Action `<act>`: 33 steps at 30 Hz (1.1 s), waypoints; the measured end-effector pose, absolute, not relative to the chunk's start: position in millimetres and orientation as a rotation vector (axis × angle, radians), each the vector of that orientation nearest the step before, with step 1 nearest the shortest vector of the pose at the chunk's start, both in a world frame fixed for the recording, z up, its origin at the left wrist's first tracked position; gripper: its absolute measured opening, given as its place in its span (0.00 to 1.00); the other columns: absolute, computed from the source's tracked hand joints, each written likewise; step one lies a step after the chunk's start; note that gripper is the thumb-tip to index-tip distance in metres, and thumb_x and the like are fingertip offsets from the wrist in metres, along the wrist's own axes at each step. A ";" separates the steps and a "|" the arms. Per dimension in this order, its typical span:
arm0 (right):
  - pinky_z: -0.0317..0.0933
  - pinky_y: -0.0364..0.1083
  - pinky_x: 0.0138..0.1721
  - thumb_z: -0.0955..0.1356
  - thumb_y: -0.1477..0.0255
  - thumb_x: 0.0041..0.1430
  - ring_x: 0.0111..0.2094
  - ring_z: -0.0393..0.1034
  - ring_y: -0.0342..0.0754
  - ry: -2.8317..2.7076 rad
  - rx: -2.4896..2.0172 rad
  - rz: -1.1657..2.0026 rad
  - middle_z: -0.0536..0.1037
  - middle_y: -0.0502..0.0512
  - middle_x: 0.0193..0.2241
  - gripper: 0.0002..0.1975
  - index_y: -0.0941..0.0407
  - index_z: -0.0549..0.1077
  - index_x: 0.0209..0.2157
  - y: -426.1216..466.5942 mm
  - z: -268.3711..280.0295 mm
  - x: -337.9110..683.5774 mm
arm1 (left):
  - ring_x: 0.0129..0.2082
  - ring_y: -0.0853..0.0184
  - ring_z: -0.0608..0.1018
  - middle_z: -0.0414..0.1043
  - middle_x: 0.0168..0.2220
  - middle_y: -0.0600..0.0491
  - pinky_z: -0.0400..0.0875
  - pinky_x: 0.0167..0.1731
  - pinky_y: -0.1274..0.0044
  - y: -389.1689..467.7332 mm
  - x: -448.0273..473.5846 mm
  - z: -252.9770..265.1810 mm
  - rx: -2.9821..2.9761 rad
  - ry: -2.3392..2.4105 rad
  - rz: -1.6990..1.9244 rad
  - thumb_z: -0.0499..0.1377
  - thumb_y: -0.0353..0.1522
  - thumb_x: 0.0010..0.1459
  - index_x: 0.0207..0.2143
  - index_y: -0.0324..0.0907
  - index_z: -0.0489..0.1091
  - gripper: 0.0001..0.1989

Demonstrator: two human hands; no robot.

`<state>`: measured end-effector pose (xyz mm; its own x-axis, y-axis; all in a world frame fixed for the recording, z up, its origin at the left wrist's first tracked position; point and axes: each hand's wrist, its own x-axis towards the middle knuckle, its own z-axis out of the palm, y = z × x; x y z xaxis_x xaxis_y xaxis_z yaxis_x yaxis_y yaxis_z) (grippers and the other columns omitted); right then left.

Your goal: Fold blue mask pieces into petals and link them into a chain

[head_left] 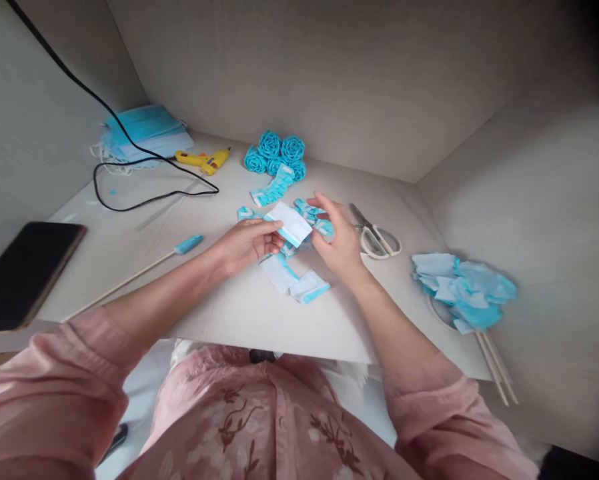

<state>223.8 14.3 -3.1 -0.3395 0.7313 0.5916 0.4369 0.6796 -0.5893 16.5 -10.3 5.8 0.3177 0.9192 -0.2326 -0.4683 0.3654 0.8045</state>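
My left hand (254, 243) pinches a small folded piece of face-mask fabric (290, 223), white with a light-blue edge, above the table. Close to the fabric's right corner is my right hand (340, 239), its thumb and fingers apart; whether the thumb touches the corner I cannot tell. Behind and below the hands lie crinkled blue-and-white folded strips (307, 210), partly hidden. Two flat white-and-blue fabric pieces (309, 287) rest on the table nearer to me. Farther back, a pleated strip (275, 187) leans by a cluster of blue rolled rosettes (274, 153).
White-handled scissors (374, 237) lie right of my right hand. At the right, a bowl (442, 312) holds mask scraps (464, 283), with wooden sticks (497, 367) beside it. Leftward are a blue-tipped stick (129, 277), phone (27, 273), yellow glue gun (204, 160), black cable (154, 198) and stacked masks (144, 130).
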 end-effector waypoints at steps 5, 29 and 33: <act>0.56 0.65 0.63 0.66 0.73 0.61 0.63 0.60 0.58 -2.265 -0.670 0.089 0.69 0.54 0.61 0.28 0.45 0.62 0.62 10.6 -0.3 220.0 | 0.22 0.71 0.74 0.72 0.22 0.50 0.66 0.24 0.79 -12.0 17.6 6.1 0.720 0.748 0.983 0.67 0.29 0.51 0.27 0.32 0.72 0.08; 0.62 0.60 0.56 0.70 0.68 0.61 0.55 0.68 0.54 -2.126 -0.669 0.239 0.78 0.53 0.48 0.04 0.47 0.80 0.34 10.2 -7.4 211.4 | 0.22 0.73 0.73 0.75 0.22 0.53 0.69 0.27 0.79 -13.9 21.9 1.1 1.134 1.047 1.224 0.68 0.40 0.47 0.25 0.36 0.74 0.15; 0.61 0.60 0.57 0.71 0.68 0.60 0.54 0.69 0.54 -2.031 -0.762 0.397 0.78 0.54 0.48 0.03 0.49 0.79 0.32 4.6 -6.9 207.1 | 0.22 0.72 0.73 0.73 0.21 0.55 0.68 0.25 0.80 -13.4 22.9 0.8 1.252 1.109 1.235 0.67 0.40 0.48 0.27 0.37 0.75 0.14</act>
